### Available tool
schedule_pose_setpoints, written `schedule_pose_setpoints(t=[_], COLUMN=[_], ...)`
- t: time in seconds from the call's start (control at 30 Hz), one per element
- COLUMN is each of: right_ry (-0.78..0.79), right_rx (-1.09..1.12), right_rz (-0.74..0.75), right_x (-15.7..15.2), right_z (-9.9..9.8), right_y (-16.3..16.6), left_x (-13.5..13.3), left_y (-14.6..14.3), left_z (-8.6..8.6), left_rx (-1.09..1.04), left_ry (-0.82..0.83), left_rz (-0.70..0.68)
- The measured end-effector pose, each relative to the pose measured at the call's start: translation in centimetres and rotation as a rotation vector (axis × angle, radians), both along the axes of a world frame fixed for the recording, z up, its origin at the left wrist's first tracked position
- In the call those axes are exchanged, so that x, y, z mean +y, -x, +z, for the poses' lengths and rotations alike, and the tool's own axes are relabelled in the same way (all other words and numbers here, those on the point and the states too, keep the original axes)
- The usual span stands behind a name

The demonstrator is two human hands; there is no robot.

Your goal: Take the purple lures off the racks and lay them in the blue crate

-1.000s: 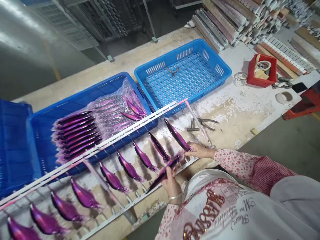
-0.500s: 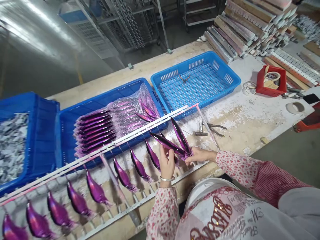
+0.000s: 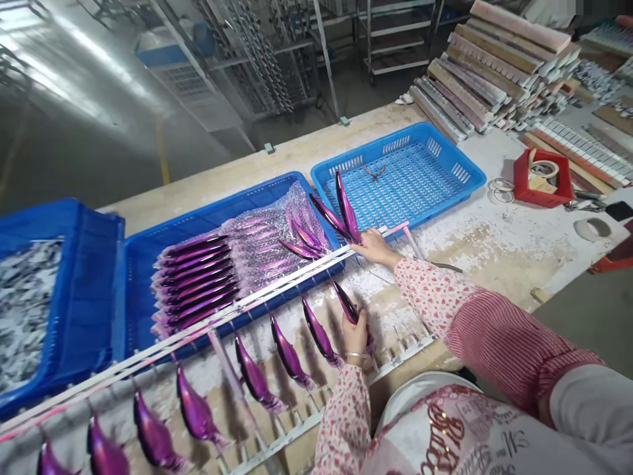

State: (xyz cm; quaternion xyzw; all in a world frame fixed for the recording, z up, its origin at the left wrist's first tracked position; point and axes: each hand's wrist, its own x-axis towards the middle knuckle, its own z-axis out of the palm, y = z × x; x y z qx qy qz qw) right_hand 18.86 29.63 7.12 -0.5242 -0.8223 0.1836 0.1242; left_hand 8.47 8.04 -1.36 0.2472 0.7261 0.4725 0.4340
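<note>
We hold one glossy purple fish, slim and dark-streaked, its free tip pointing just short of 12 o'clock. A second purple fish, darker, meets it at the lower end and leans toward 10 o'clock, so the pair opens in a V. Below them, toward 6 o'clock, we grip a third purple fish, black-topped, tip toward 11 o'clock, lower part mostly hidden.

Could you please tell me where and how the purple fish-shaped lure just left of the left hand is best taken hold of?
I would probably grip the purple fish-shaped lure around its broad middle, coming from the near side, with thumb and fingers on opposite flanks. The body looks thickest there, tapering toward its upper end by the white rail and its frilly lower end.
</note>
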Motion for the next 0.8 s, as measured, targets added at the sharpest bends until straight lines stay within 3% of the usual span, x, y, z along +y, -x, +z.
schedule_pose_setpoints(t=[0.3,0.47,0.53,0.67,0.8], right_ry=[-0.001,-0.023,-0.023,-0.014,-0.022], right_rx=[-0.027,-0.025,-0.028,0.027,0.209], right_rz=[0.012,0.025,0.023,0.014,0.008], right_x=[-0.7,-0.6,-0.5,-0.1,0.0], right_z=[0.6,0.4,0.1,-0.5,-0.8], right_y=[-0.3,-0.3,-0.2,-0.1,-0.5], left_x=[-0.2,0.5,0.5,-1.7,-7.2], left_y=[-0.2,-0.7,-0.8,-0.3,0.1], left_z=[0.6,1.2,1.3,1.8,1.8], left_rx=[-0.039,-0.063,-0.055,0.009,-0.032], left_ry=[0.05,-0.041,-0.042,-0.05,-0.113], left_rz=[-0.001,-0.272,-0.308,-0.138,0.169])
